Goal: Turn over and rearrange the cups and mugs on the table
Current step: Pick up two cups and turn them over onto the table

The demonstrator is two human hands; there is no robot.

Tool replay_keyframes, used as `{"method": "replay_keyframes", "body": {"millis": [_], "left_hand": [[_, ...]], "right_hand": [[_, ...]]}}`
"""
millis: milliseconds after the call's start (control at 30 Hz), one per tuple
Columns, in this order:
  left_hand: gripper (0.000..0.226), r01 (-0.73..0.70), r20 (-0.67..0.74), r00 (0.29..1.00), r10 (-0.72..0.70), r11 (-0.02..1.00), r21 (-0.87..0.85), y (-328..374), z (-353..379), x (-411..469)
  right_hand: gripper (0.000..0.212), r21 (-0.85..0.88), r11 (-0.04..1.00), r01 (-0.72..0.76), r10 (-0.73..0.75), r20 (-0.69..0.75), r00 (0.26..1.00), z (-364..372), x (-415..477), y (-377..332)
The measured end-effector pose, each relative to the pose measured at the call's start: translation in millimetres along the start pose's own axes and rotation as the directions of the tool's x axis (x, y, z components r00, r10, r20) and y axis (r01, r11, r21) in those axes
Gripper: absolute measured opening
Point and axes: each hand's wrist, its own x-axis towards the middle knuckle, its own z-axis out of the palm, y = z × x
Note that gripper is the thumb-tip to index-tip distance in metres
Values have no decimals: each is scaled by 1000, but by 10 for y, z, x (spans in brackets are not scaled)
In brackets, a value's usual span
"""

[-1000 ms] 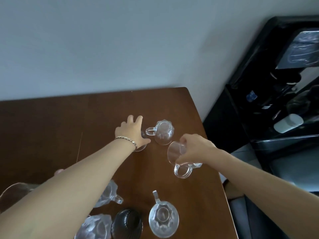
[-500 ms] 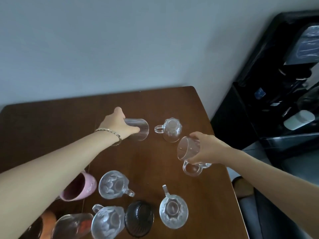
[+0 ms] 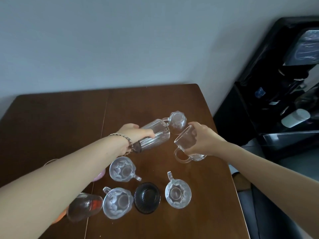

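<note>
My left hand (image 3: 133, 135) grips a tall ribbed clear glass (image 3: 155, 135), held tilted on its side above the brown table (image 3: 60, 121). My right hand (image 3: 202, 138) holds a clear glass mug (image 3: 185, 144) tipped sideways, its handle hanging below. Just behind them a faceted glass mug (image 3: 177, 120) stands upside down on the table. Nearer me stand three upright faceted mugs: one (image 3: 122, 169) under my left forearm, one (image 3: 117, 202) at the front and one (image 3: 177, 194) to the right.
A dark ribbed glass (image 3: 147, 197) stands between the front mugs. A clear tumbler (image 3: 84, 207), a pink mug (image 3: 100, 175) and an orange cup (image 3: 59, 219) lie partly hidden under my left arm. A black water dispenser (image 3: 276, 94) stands right of the table edge.
My left hand has lifted the ribbed glass off the table and tilted it toward the right. My right hand keeps the mug tipped, nearly in place. The camera view has tilted down.
</note>
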Motion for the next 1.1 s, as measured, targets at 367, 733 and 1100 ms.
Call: {"method": "replay_keyframes", "body": {"millis": [367,733,1100], "left_hand": [[73,-136,-20,990,139,986,101,-48,278,52],[88,-360,-76,917,390,896,260,-387,666,347],[86,-386,-47,900,434,842,377,-487,597,460]], "right_hand": [[102,5,1000,7,-7,-34,999,76,-121,162],[101,71,995,-72,75,-39,996,289,-174,401],[104,155,986,-55,65,-59,996,501,-113,457]]}}
